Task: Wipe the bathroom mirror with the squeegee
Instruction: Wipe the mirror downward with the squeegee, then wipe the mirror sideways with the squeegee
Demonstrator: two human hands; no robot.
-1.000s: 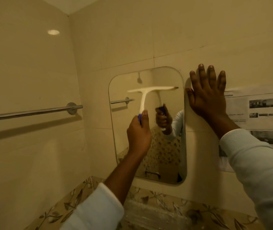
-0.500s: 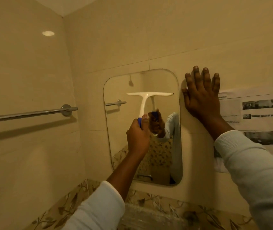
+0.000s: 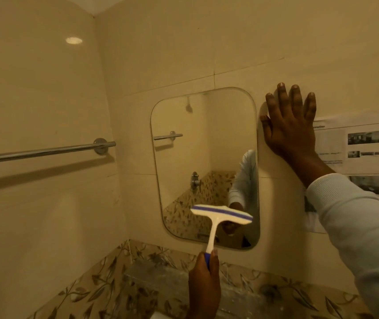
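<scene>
The squeegee (image 3: 221, 215) looks light and stiff, low in front of the mirror (image 3: 204, 162). Your left hand (image 3: 204, 279) is wrapped tight around its blue handle end; hold it there. Your right hand (image 3: 289, 127) lies flat and spread on the wall.

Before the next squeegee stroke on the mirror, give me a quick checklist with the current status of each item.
1. Left hand grips the white squeegee with blue-striped blade by its handle: ok.
2. Blade flat against the rounded rectangular wall mirror: cannot tell.
3. Blade level: not ok, tilted down to the right.
4. Right hand braced flat on the beige tiled wall, off the glass: ok.
5. Streaks left on the glass: cannot tell.
</scene>
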